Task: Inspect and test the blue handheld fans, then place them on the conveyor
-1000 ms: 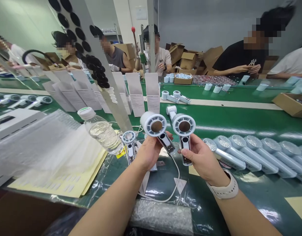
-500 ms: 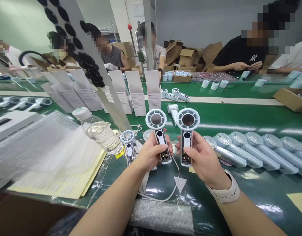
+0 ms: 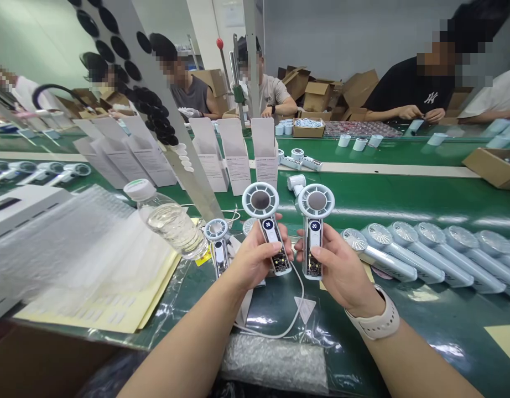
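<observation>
Each of my hands grips a white hand-held fan by its handle, held upright over the green belt. My left hand (image 3: pixel 255 258) wraps the left fan (image 3: pixel 261 201), thumb on its clear handle. My right hand (image 3: pixel 342 270) wraps the right fan (image 3: pixel 316 201), thumb pressed on the handle's front. Both small round displays are lit and read 20. A third fan (image 3: pixel 217 230) stands in a holder just left of my left hand, with a white cable (image 3: pixel 298 301) looping below.
A water bottle (image 3: pixel 167 220) leans at the left over clear bags and yellow sheets (image 3: pixel 114 309). A row of pale blue fans (image 3: pixel 425 249) lies at the right. White cartons (image 3: pixel 238 155) stand behind. Several people work across the belt (image 3: pixel 404 199).
Both fans were turned from tilted to upright and drawn slightly nearer. Their handle displays, dark before, now show 20.
</observation>
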Demonstrator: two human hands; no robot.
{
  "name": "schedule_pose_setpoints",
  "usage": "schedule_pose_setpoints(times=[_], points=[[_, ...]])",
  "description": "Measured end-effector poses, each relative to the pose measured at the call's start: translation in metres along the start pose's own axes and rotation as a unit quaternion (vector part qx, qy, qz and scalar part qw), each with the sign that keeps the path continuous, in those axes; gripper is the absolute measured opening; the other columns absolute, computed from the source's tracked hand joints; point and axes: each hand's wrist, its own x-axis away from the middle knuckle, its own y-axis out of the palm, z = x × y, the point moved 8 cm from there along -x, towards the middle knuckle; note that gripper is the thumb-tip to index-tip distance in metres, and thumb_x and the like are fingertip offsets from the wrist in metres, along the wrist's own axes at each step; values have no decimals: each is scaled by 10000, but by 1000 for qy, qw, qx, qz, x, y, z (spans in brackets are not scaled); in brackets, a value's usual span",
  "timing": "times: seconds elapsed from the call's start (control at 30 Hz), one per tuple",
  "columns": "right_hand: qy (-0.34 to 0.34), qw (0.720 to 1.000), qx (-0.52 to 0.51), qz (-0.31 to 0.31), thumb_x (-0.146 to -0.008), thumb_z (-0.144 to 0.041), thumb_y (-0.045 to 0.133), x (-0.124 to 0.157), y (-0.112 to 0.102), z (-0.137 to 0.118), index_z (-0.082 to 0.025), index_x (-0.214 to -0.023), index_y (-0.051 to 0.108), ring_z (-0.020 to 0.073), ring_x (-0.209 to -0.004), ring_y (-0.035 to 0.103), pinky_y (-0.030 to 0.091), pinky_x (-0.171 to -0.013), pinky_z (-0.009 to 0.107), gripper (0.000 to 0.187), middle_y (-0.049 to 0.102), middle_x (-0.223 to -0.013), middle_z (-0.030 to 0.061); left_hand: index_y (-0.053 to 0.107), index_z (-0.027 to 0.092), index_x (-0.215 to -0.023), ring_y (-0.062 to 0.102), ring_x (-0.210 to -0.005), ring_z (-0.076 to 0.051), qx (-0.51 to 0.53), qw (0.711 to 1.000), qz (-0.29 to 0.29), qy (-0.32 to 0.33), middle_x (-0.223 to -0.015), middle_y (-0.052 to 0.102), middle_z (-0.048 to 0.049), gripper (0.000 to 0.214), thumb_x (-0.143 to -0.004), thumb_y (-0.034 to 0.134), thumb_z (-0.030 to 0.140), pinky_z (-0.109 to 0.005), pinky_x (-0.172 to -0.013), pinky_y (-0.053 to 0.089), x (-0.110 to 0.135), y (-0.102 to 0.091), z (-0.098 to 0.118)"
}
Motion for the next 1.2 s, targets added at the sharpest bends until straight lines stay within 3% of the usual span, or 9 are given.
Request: schedule_pose_setpoints(times=[0.13,0.3,0.5,0.93,1.2], points=[[0,1000,-3,23,-659,-268,834,0,-2,1,-253,-1034,653,145,-744,630,558,-677,299,417,684,-943,-2,496,220,-1107,603,-695,-128,-15,1000,12,-12,-855,577,30,473,-705,746,212,-300,-663,496,-2,-1,-4],[7,999,20,38,-731,-347,788,0,-5,4,-242,-987,638,134,-661,594,543,-602,298,314,661,-868,-6,495,212,-1039,586,-643,-119,-38,997,65,-11,-818,578,34,375,-747,718,285,-286,-611,483,-4,-10,-6],[6,1000,14,-7,-739,-375,801,1,2,1,-255,-1017,642,155,-763,629,552,-640,305,342,655,-949,10,502,224,-1050,594,-658,-128,-39,999,18,-17,-825,584,34,417,-741,758,340,-312,-650,504,-3,-2,-5],[28,998,9,60,-694,-342,792,-4,-10,5,-235,-948,651,167,-714,621,538,-618,320,310,672,-896,11,525,202,-1040,606,-649,-137,-62,994,77,-46,-859,606,17,396,-726,750,289,-332,-668,504,-3,-9,-10],[18,997,22,77,-706,-295,780,-4,-12,2,-239,-949,660,186,-744,624,537,-614,330,278,665,-937,23,531,220,-983,644,-700,-230,-95,993,60,-43,-709,641,-7,293,-775,701,335,-381,-676,493,-5,-9,-12]])
